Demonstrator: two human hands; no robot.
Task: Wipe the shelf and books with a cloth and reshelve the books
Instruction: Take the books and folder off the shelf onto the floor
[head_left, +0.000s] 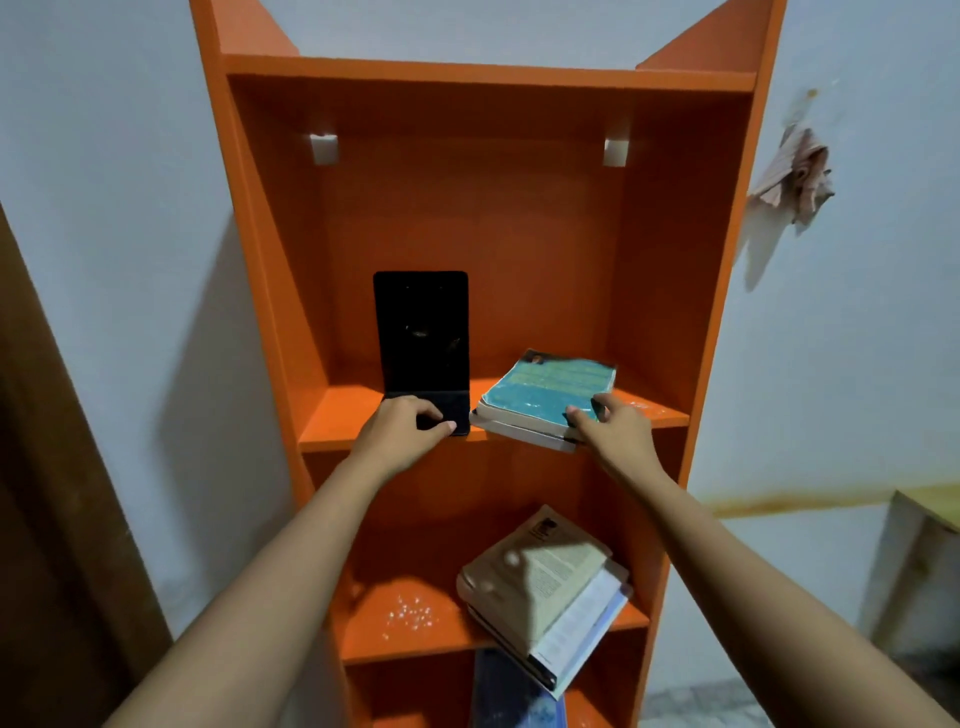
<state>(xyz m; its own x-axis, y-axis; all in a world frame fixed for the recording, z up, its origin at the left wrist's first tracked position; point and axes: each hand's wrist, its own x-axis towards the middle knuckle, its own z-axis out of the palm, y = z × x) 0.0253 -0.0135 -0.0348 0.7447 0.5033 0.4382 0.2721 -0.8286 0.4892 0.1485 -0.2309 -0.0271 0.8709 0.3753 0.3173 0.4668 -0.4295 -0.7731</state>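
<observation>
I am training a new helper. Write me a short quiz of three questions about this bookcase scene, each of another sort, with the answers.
1. True or false: the cloth lies on the shelf beside the teal book.
2. What does the right hand grip? A: the black case. B: the teal book. C: the cloth.
3. Fill the gap: the left hand holds the black case, which stands to the ____ of the teal book.

Key
1. False: it hangs on the wall, right of the shelves.
2. B.
3. left.
</observation>
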